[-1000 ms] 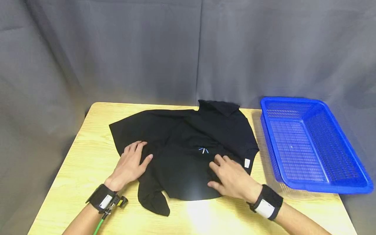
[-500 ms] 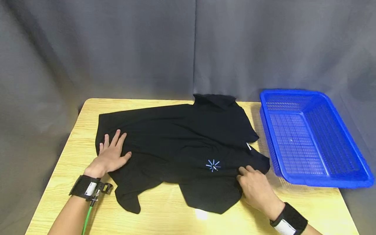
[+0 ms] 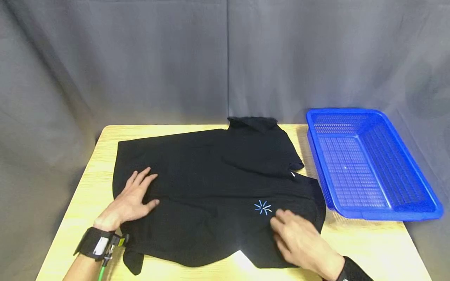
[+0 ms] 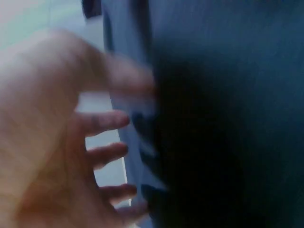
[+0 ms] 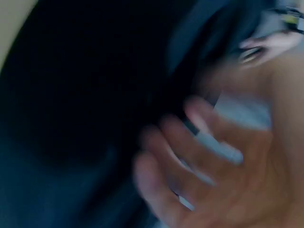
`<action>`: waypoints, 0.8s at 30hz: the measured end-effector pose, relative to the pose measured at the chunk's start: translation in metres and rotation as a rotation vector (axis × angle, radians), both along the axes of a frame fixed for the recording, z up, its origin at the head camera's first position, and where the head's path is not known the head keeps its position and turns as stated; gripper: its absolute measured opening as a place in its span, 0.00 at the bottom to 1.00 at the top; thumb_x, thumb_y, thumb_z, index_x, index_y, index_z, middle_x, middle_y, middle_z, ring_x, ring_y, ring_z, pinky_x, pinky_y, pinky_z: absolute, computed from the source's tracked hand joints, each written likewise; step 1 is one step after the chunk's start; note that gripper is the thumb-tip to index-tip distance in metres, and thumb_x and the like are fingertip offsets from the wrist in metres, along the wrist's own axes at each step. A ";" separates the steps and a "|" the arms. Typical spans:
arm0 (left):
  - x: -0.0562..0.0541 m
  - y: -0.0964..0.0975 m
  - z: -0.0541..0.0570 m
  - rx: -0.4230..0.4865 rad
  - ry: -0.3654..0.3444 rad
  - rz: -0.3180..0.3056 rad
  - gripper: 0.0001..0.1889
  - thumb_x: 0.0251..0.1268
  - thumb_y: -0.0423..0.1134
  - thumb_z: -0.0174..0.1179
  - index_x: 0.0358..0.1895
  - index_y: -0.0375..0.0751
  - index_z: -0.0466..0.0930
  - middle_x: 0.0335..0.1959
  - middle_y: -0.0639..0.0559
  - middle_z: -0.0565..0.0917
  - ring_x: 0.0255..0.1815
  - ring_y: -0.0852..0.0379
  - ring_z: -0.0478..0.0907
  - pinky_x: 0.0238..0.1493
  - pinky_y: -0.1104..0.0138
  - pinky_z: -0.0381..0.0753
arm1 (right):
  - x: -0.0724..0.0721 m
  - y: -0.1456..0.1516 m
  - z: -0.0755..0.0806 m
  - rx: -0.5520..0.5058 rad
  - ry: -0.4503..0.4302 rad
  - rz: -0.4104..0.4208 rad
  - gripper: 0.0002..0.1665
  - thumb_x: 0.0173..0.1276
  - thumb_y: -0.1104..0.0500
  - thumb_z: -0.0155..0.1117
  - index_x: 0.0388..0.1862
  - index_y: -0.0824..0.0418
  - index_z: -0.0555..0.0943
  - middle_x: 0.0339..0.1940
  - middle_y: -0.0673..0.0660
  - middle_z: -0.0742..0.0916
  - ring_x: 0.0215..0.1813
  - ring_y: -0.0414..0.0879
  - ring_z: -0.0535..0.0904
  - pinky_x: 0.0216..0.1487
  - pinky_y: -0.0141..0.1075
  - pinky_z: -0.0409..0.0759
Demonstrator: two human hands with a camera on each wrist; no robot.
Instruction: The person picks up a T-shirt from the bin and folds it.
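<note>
A black collared shirt (image 3: 197, 168) lies spread sideways over the table, its collar (image 3: 258, 123) at the far edge. It bears a blue and white starburst mark (image 3: 263, 207) and a small white tag (image 3: 293, 174). My left hand (image 3: 128, 203) rests on the shirt's left part with fingers spread. Over the near right part, close to the starburst, is my right hand (image 3: 304, 242), blurred, its fingers loosely bent. In the right wrist view those fingers (image 5: 175, 152) hold no cloth that I can make out. The left wrist view shows the left fingers (image 4: 107, 154) loose beside the dark cloth.
A blue plastic basket (image 3: 321, 171) with mesh walls stands at the right, reaching past the table's edge. Pale wood tabletop (image 3: 84, 187) shows around the shirt. Behind the table hangs a grey curtain (image 3: 158, 62).
The shirt's bunched near side has spread toward me and to the right, and the starburst shows whole. My left hand has moved left; my right hand has moved right and nearer.
</note>
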State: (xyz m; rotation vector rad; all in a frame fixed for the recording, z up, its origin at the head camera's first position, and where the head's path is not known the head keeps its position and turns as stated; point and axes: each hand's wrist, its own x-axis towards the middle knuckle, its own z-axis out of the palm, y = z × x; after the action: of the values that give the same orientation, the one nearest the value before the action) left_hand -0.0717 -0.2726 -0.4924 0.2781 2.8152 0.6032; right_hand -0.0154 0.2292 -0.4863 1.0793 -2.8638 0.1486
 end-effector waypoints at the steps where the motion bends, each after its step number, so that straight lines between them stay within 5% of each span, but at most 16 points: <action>1: 0.009 0.009 -0.001 -0.017 -0.008 -0.001 0.49 0.62 0.48 0.76 0.81 0.38 0.60 0.86 0.32 0.50 0.83 0.17 0.43 0.77 0.24 0.49 | 0.008 -0.005 -0.001 -0.006 -0.089 0.061 0.20 0.50 0.52 0.82 0.35 0.53 0.79 0.34 0.48 0.77 0.35 0.44 0.76 0.30 0.39 0.76; 4: 0.034 0.026 -0.001 -0.037 -0.105 -0.027 0.66 0.42 0.62 0.85 0.85 0.46 0.55 0.88 0.36 0.45 0.83 0.16 0.41 0.75 0.22 0.48 | 0.026 -0.012 -0.009 0.018 -0.197 0.175 0.21 0.48 0.49 0.83 0.34 0.50 0.80 0.32 0.44 0.76 0.31 0.38 0.73 0.25 0.33 0.73; 8: 0.067 0.033 0.001 -0.067 -0.156 -0.041 0.77 0.23 0.65 0.90 0.84 0.48 0.53 0.86 0.37 0.47 0.82 0.18 0.48 0.73 0.22 0.54 | 0.029 -0.013 -0.021 -0.003 -0.049 0.224 0.18 0.46 0.61 0.80 0.33 0.52 0.79 0.29 0.47 0.78 0.30 0.41 0.75 0.22 0.32 0.72; 10: 0.083 0.034 0.001 -0.035 -0.114 -0.046 0.73 0.24 0.68 0.89 0.80 0.46 0.59 0.81 0.38 0.56 0.77 0.23 0.58 0.68 0.25 0.63 | 0.026 -0.010 -0.024 -0.112 -0.030 0.201 0.19 0.47 0.68 0.75 0.33 0.52 0.78 0.28 0.44 0.79 0.30 0.39 0.77 0.24 0.32 0.73; 12: 0.096 0.034 0.000 0.012 -0.069 -0.073 0.64 0.28 0.73 0.85 0.72 0.49 0.66 0.72 0.44 0.65 0.68 0.35 0.67 0.62 0.32 0.72 | 0.022 -0.007 -0.024 -0.255 -0.113 0.170 0.20 0.49 0.72 0.70 0.35 0.51 0.77 0.29 0.41 0.80 0.32 0.34 0.78 0.29 0.31 0.75; 15: 0.109 0.034 -0.003 0.042 -0.048 -0.134 0.51 0.31 0.80 0.79 0.57 0.56 0.70 0.57 0.56 0.67 0.54 0.53 0.66 0.51 0.43 0.74 | 0.017 -0.002 -0.022 -0.411 -0.258 0.116 0.19 0.59 0.68 0.71 0.43 0.48 0.78 0.34 0.36 0.80 0.37 0.29 0.78 0.37 0.29 0.78; 19: 0.114 0.031 -0.008 0.011 -0.062 -0.178 0.28 0.44 0.55 0.83 0.39 0.62 0.70 0.42 0.65 0.66 0.42 0.62 0.61 0.44 0.58 0.68 | 0.012 0.002 -0.017 -0.364 -0.283 0.124 0.27 0.54 0.60 0.79 0.50 0.49 0.76 0.41 0.36 0.79 0.38 0.29 0.77 0.38 0.29 0.78; 22: 0.113 0.026 -0.007 0.018 -0.073 -0.174 0.25 0.35 0.31 0.75 0.33 0.60 0.71 0.34 0.67 0.67 0.36 0.67 0.64 0.37 0.65 0.66 | 0.008 0.006 -0.012 -0.330 -0.231 0.181 0.32 0.46 0.68 0.75 0.51 0.51 0.77 0.43 0.38 0.80 0.39 0.29 0.78 0.38 0.28 0.79; 24: 0.111 0.022 -0.003 0.025 -0.104 -0.165 0.25 0.34 0.26 0.71 0.33 0.58 0.71 0.32 0.67 0.68 0.35 0.68 0.66 0.35 0.66 0.69 | 0.005 0.010 -0.007 -0.358 -0.242 0.227 0.33 0.45 0.71 0.74 0.51 0.51 0.79 0.44 0.37 0.81 0.40 0.29 0.79 0.40 0.27 0.79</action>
State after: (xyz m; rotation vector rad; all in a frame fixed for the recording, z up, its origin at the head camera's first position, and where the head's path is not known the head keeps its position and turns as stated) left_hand 0.0398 -0.2502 -0.4956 0.4642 2.6541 0.5980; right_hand -0.0104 0.2389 -0.4933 1.3773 -2.7406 0.8233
